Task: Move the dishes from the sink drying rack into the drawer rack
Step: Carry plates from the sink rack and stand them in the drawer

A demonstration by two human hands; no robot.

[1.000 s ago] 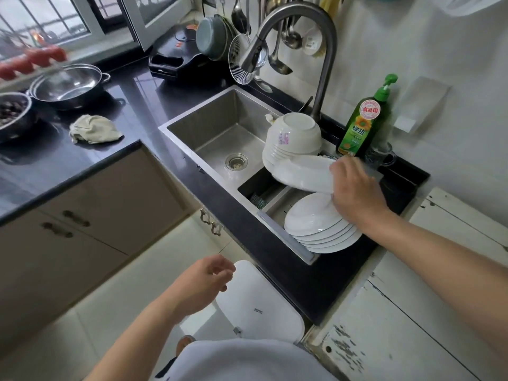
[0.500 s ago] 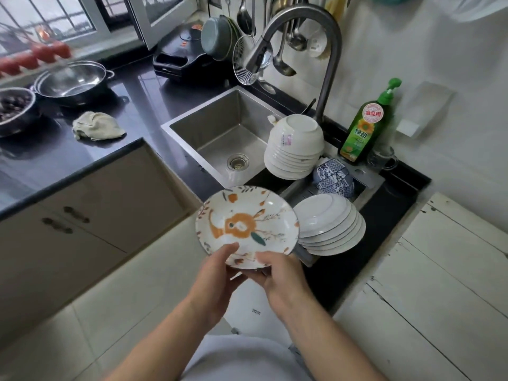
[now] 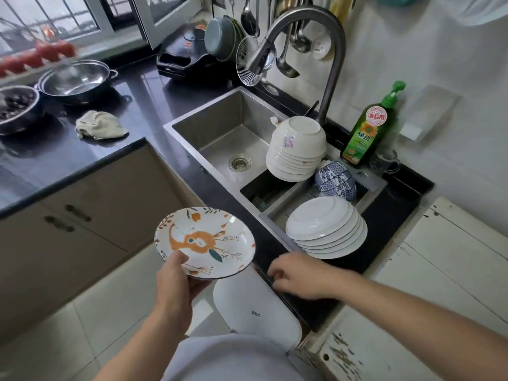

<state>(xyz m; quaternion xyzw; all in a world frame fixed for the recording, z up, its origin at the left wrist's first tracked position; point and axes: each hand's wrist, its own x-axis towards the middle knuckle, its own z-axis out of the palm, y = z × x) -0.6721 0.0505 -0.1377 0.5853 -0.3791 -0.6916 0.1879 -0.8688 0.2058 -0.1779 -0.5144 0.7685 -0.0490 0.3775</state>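
My left hand grips a white plate with an orange floral pattern by its near rim, held face up over the floor in front of the counter. My right hand hangs with loosely curled fingers at the dark counter's front edge, below the sink drying rack, and holds nothing. In the rack lean a stack of white plates, a stack of upturned white bowls and blue patterned bowls. The drawer rack is not in view.
The steel sink basin lies left of the rack under a tall faucet. A green dish soap bottle stands behind. A white bin lid sits below my hands. A cloth and steel pots rest on the left counter.
A second ago my right hand lifted the patterned plate from the rack. Both hands held it half a second ago. Now only my left hand holds it; my right hand has moved to the counter edge.
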